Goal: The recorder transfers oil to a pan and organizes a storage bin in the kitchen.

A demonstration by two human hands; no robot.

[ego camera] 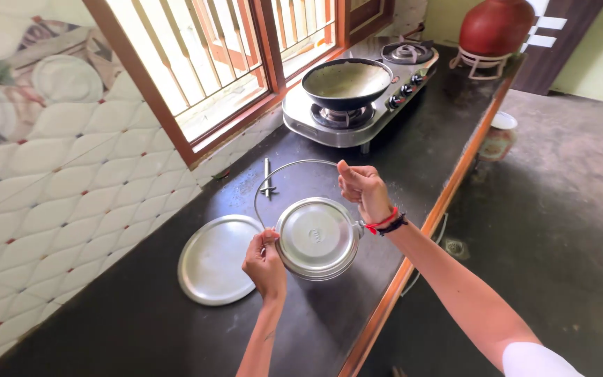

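Sunlit barred window (225,63) above dark counter (141,321), tiled wall (57,202), grey floor (560,230).

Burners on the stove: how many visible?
2. One sits bare at the far end of the gas stove, by the window: far burner. The near burner is mostly covered by the dark pan. None seem hidden.

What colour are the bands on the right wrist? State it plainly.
One red and one black, on the right wrist, seen in the head view.
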